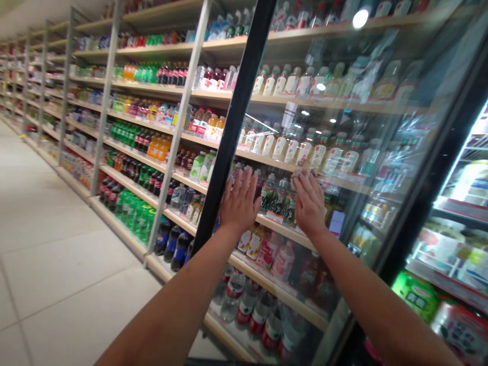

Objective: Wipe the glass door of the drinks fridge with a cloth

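Note:
A glass door (343, 122) with a black frame (244, 96) stands swung out in front of me, and drink bottles show through it. My left hand (239, 201) lies against the glass beside that frame, its fingers stretched out and holding nothing. Farther right, my right hand (310, 203) presses a crumpled pale cloth (295, 178) to the pane. Most of the cloth is hidden beneath the fingers. Lamp reflections (360, 19) shine on the glass.
Long shelves (137, 157) of bottled drinks run away to the left. Light floor tiles (57, 254) lie alongside them. At right, behind the door's far edge, is a lit cooler shelf (450, 244) with containers, and green packs (415, 295) sit lower down.

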The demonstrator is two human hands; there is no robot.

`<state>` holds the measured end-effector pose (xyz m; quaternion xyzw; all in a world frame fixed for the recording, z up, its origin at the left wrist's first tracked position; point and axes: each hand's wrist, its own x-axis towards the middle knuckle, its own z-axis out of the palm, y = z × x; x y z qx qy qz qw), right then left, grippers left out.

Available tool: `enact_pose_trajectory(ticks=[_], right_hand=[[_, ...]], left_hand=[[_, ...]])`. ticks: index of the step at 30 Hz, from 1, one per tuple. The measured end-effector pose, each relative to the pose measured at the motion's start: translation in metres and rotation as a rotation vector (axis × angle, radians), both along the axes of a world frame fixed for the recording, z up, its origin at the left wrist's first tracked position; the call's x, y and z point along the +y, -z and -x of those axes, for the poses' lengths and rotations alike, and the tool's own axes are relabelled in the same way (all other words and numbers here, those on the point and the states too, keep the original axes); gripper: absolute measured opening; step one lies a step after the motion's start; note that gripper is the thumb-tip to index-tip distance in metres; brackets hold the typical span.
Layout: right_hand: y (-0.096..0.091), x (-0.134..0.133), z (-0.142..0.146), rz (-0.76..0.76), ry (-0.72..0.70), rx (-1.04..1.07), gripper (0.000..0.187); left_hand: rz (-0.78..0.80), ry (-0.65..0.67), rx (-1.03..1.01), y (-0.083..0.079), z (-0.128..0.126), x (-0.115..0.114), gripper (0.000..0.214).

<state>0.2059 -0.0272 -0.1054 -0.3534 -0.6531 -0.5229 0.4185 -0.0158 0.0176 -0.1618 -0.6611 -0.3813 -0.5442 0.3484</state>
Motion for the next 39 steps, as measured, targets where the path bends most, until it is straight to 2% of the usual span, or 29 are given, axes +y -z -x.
enact_pose_trajectory(ticks=[3, 7, 10, 13, 16, 18, 25, 27, 30, 32, 34, 36, 39], right_hand=[[-0.004, -0.006, -0.02, -0.003, 0.022, -0.031, 0.054], [0.004, -0.014, -0.042, -0.124, 0.002, 0.139, 0.051], [0.012, -0.021, -0.059, -0.065, 0.003, 0.06, 0.05], [0.001, -0.028, -0.085, -0.003, 0.028, 0.015, 0.045], [-0.015, -0.031, -0.115, -0.088, 0.035, 0.209, 0.044], [-0.017, -0.033, -0.129, -0.134, 0.034, 0.313, 0.046], [-0.003, -0.049, -0.161, 0.027, 0.043, 0.255, 0.046], [0.0, -0.051, -0.169, -0.016, 0.037, 0.357, 0.048], [0.016, -0.049, -0.176, -0.098, 0.059, 0.479, 0.052], [0.028, -0.05, -0.18, -0.107, 0.082, 0.447, 0.052], [0.032, -0.051, -0.189, -0.091, 0.099, 0.386, 0.051], [0.026, -0.053, -0.203, -0.093, 0.116, 0.398, 0.051], [0.006, -0.051, -0.224, -0.171, 0.146, 0.555, 0.053]], left_hand=[[0.021, 0.014, -0.003, -0.001, 0.001, -0.001, 0.066], [0.008, 0.023, -0.008, -0.001, 0.001, -0.001, 0.065], [-0.006, 0.024, -0.005, -0.001, 0.002, -0.001, 0.065], [-0.009, 0.021, -0.006, -0.001, 0.002, 0.0, 0.065], [-0.015, 0.015, -0.016, -0.001, 0.001, 0.001, 0.066], [-0.021, 0.009, -0.019, -0.001, 0.001, 0.001, 0.067], [-0.005, 0.033, -0.022, -0.001, 0.001, 0.0, 0.067], [-0.005, 0.041, -0.024, -0.001, 0.001, 0.0, 0.067], [-0.007, 0.034, -0.022, -0.002, 0.002, -0.001, 0.066], [-0.005, 0.024, -0.02, -0.002, 0.002, -0.002, 0.065], [-0.009, 0.019, -0.017, -0.001, 0.002, -0.003, 0.065], [-0.022, 0.015, -0.018, -0.001, 0.002, -0.003, 0.066], [-0.042, 0.009, -0.019, -0.001, 0.003, -0.002, 0.065]])
